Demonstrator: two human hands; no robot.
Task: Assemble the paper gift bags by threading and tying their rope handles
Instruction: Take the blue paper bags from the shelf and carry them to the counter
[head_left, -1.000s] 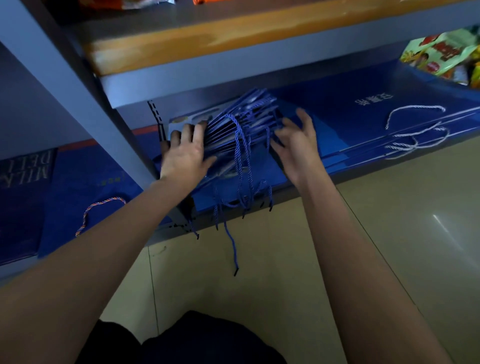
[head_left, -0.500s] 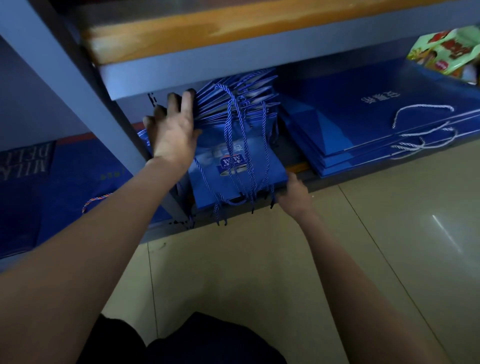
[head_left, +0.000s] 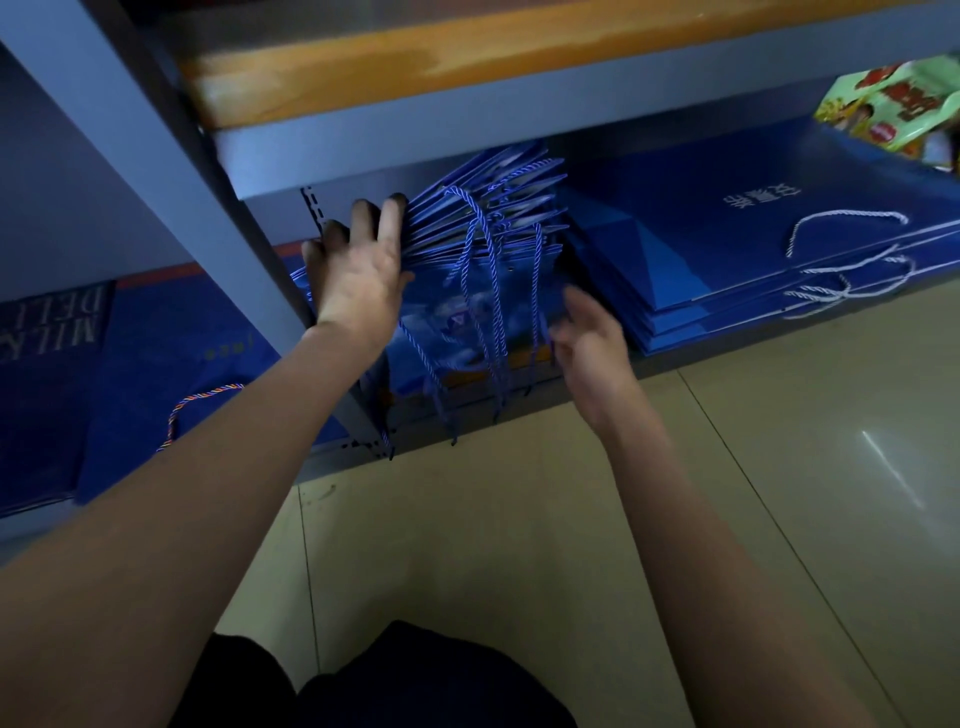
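The left hand (head_left: 358, 280) presses straight fingers against the fanned stack of flat blue paper gift bags (head_left: 488, 218) (lower bags blurred); the right hand (head_left: 589, 338) hovers relaxed beside their dangling blue rope handles (head_left: 488, 312).

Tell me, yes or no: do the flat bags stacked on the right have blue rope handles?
No, the flat bags on the right have white rope handles.

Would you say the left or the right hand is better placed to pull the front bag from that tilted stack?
Probably the right hand: it hovers open and free at the stack of small blue bags' front, near the dangling rope handles, while the left hand props the stack's side.
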